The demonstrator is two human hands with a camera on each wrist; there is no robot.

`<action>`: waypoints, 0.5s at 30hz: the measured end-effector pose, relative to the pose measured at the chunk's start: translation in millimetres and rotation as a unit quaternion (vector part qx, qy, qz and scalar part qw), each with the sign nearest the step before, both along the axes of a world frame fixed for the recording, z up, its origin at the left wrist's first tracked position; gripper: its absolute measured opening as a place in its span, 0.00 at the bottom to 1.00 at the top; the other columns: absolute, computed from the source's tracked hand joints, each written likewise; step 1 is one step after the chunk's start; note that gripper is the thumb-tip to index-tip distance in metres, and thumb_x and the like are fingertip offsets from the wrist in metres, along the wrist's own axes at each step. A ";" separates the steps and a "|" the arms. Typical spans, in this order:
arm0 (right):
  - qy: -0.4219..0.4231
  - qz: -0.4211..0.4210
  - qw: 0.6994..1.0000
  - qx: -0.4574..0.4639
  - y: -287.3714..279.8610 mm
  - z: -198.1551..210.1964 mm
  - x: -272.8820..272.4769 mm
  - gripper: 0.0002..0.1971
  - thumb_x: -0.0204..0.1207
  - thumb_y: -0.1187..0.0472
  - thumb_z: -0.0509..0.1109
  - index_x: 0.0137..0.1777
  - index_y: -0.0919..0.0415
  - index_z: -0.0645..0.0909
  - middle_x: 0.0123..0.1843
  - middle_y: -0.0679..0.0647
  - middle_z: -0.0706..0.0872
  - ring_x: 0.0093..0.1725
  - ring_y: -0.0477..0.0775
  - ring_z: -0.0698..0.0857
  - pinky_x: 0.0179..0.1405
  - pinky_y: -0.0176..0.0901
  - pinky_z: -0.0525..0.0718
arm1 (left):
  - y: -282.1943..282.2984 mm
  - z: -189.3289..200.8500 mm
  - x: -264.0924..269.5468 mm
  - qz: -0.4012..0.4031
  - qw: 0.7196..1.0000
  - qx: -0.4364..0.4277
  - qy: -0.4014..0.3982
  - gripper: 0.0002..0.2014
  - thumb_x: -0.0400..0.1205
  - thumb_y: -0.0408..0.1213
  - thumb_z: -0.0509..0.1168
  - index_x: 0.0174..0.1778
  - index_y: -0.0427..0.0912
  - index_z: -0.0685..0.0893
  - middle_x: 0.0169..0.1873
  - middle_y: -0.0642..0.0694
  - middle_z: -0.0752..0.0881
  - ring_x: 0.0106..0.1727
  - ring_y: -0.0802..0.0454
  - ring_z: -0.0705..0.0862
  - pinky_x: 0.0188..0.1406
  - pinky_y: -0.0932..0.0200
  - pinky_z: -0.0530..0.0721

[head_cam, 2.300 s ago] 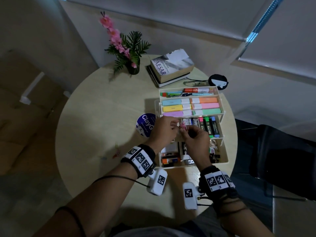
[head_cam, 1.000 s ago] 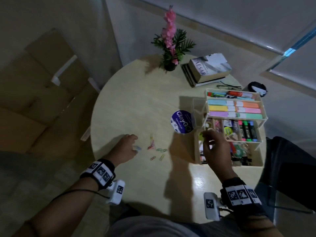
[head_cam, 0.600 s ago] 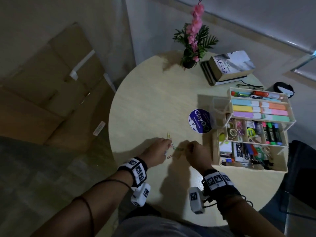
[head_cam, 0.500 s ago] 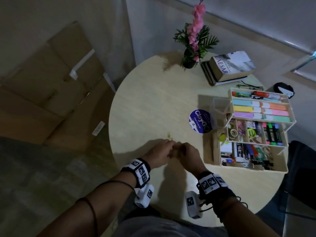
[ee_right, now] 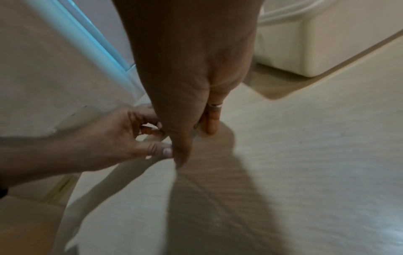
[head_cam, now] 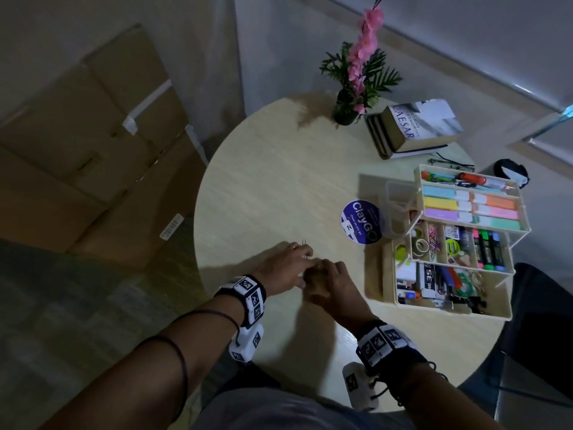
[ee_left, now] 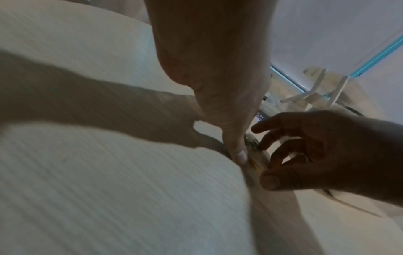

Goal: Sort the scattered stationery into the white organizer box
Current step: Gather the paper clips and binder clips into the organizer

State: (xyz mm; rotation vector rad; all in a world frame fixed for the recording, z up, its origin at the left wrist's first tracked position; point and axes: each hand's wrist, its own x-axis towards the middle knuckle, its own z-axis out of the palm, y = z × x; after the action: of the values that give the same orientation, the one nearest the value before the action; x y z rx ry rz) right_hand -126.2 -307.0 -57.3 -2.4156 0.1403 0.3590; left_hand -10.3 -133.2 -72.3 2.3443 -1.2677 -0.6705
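on the near part of a round, pale wooden table (head_cam: 263, 187), two bare hands meet, fingertips down on the surface. the left hand (head_cam: 283, 268) and the right hand (head_cam: 333, 288) touch each other, both with fingers bent over a small cluster of paper clips (ee_left: 253, 143). from the left wrist view, thin wire shapes lie between the two hands, but they are blurred, and i cannot tell whether either hand truly pinches one or only covers them. one more paper clip (head_cam: 303, 242) lies on the table just beyond the left hand's knuckles.

well to the right stands the white organizer box (head_cam: 446, 308), open, its upper trays swung back in tiers. the top tray holds pastel highlighters (head_cam: 471, 209); the middle tray holds tape rolls, coloured clips and dark markers; the bottom is crowded with small items. a round blue sticker (head_cam: 361, 222) reading "claygo" sits on the table just left of the box. at the far edge are a potted plant with pink flowers (head_cam: 356, 85) and a stack of books (head_cam: 412, 128).
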 end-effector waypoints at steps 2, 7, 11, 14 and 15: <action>-0.024 0.015 0.999 -0.015 6.2 -2.7 4.7 0.31 0.72 0.62 0.85 0.74 0.61 0.79 0.59 0.52 0.78 0.52 0.52 0.80 0.54 0.34 0.80 | -0.3 1.7 -2.9 0.022 1.000 -0.008 0.000 0.18 0.81 0.34 0.75 0.68 0.44 0.86 0.62 0.43 0.82 0.61 0.43 0.79 0.61 0.46 0.82; -0.032 0.023 0.998 -0.053 12.9 -20.3 16.9 0.09 0.85 0.55 0.73 0.61 0.55 0.86 0.49 0.51 0.79 0.43 0.52 0.81 0.47 0.44 0.86 | -4.3 4.4 -10.5 0.046 0.999 0.021 -0.014 0.09 0.86 0.29 0.63 0.55 0.34 0.89 0.53 0.37 0.85 0.54 0.39 0.84 0.54 0.43 0.85; -0.043 0.029 0.997 -0.063 10.8 -15.4 24.2 0.07 0.85 0.59 0.71 0.57 0.59 0.88 0.44 0.55 0.81 0.39 0.61 0.85 0.41 0.44 0.83 | -3.7 5.2 -15.4 0.069 0.997 0.024 -0.012 0.08 0.87 0.30 0.62 0.54 0.35 0.87 0.51 0.37 0.85 0.52 0.40 0.83 0.51 0.43 0.85; -0.049 0.053 0.992 -0.108 9.9 -14.3 26.0 0.07 0.81 0.67 0.71 0.56 0.62 0.87 0.41 0.60 0.84 0.34 0.65 0.85 0.34 0.43 0.76 | -2.2 2.0 -13.0 0.100 0.995 0.024 0.000 0.07 0.87 0.29 0.63 0.53 0.37 0.87 0.51 0.39 0.85 0.52 0.41 0.84 0.49 0.46 0.86; -0.051 0.054 0.990 -0.117 8.7 -15.6 25.7 0.05 0.80 0.68 0.71 0.53 0.62 0.87 0.40 0.61 0.84 0.33 0.67 0.85 0.33 0.43 0.73 | -1.0 1.0 -11.0 0.118 0.993 0.017 0.010 0.06 0.87 0.30 0.63 0.52 0.37 0.87 0.50 0.39 0.85 0.51 0.41 0.85 0.48 0.48 0.85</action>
State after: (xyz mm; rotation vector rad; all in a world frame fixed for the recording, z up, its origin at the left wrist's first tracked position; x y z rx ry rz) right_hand -100.5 -298.3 -72.8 -2.6753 0.0069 0.2799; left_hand -21.3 -134.2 -71.2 2.4574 -0.9567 -0.6393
